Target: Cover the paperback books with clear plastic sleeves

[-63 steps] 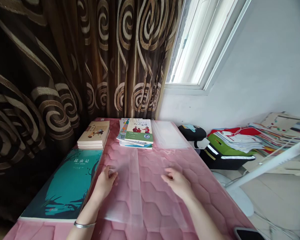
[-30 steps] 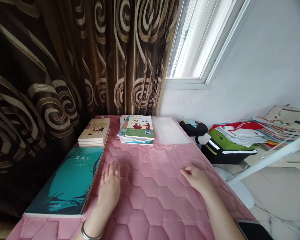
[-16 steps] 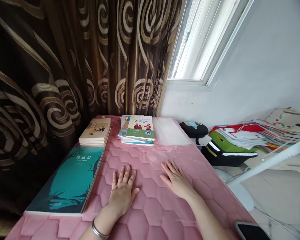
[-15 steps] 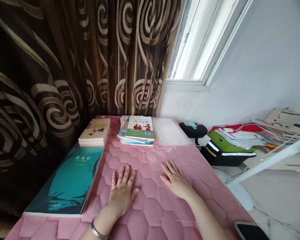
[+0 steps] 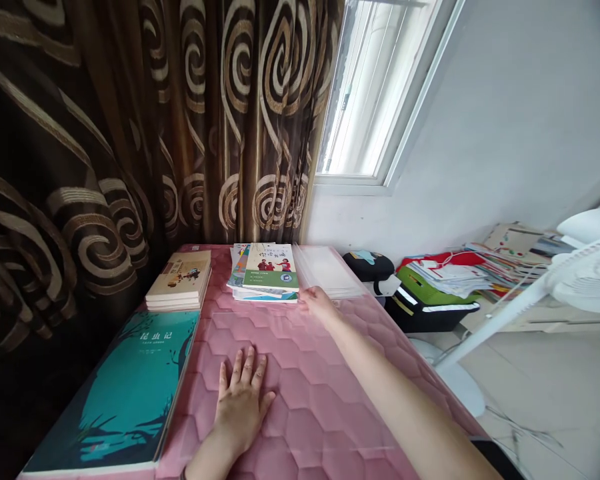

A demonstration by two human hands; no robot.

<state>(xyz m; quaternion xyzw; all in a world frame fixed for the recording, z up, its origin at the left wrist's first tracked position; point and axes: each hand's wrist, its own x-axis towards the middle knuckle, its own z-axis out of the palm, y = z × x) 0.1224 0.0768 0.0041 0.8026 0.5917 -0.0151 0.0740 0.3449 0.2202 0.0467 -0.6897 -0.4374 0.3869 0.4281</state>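
Note:
My left hand (image 5: 243,400) lies flat with fingers spread on a clear plastic sheet (image 5: 300,373) over the pink quilted tabletop. My right hand (image 5: 318,303) reaches forward to the near right corner of a stack of thin books. Its fingers are curled together against that corner; what they grip is hidden. On top of the stack lies a white and green book (image 5: 271,267) with drawn figures in red. Just right of it, also close to my right hand, is a pile of clear plastic sheets (image 5: 330,270).
A large teal book (image 5: 125,380) lies along the left edge. Behind it is a small stack of tan books (image 5: 179,279). At the right stand a white fan (image 5: 500,310) and a black and green bag (image 5: 425,307) with papers. A patterned curtain (image 5: 195,133) hangs behind.
My right hand has lifted off the plastic sheet and moved forward and left to the book stack, its fingers closing. My left hand stays flat. The view has shifted slightly right.

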